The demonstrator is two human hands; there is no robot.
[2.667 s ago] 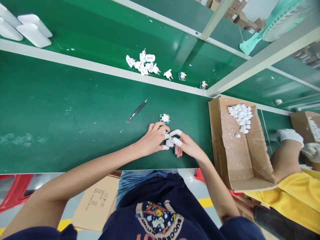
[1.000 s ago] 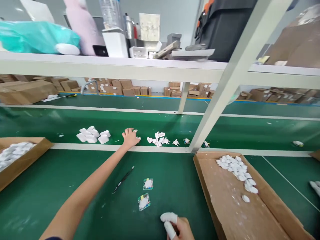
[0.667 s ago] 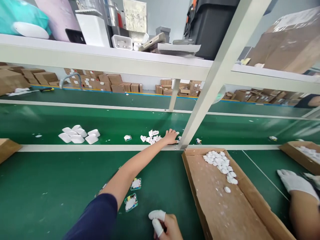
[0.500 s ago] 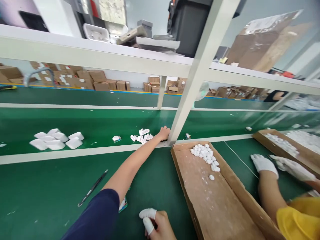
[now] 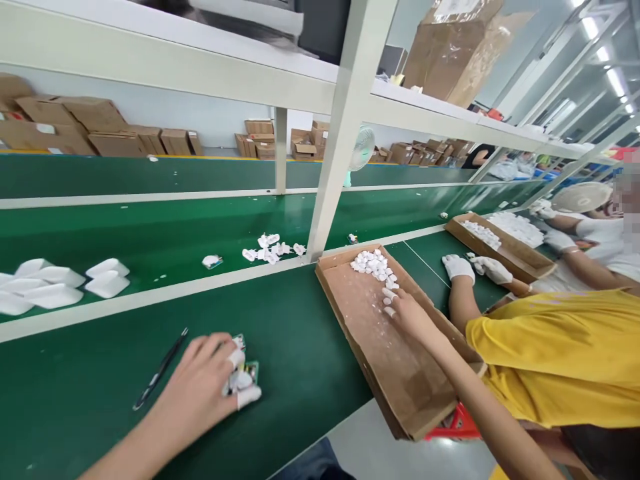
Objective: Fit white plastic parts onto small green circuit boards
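My left hand, white finger cots on its fingertips, curls around a small green circuit board with a white part on it, down at the green table. Another small board lies at its fingertips. Black tweezers rest to the left of this hand. Inside the shallow cardboard tray, my right hand reaches over the bottom, its capped fingers slightly apart just below a heap of small white parts. Whether a part lies under those fingertips is hard to see.
A white post rises behind the tray. On the green belt are white plastic shells, a cluster of white pieces and a single board. At right, a co-worker's gloved hands work near a second cardboard tray.
My left hand has come back from the belt beside the post to the boards on the table. My right hand has moved from the table's front into the tray. The view has shifted right.
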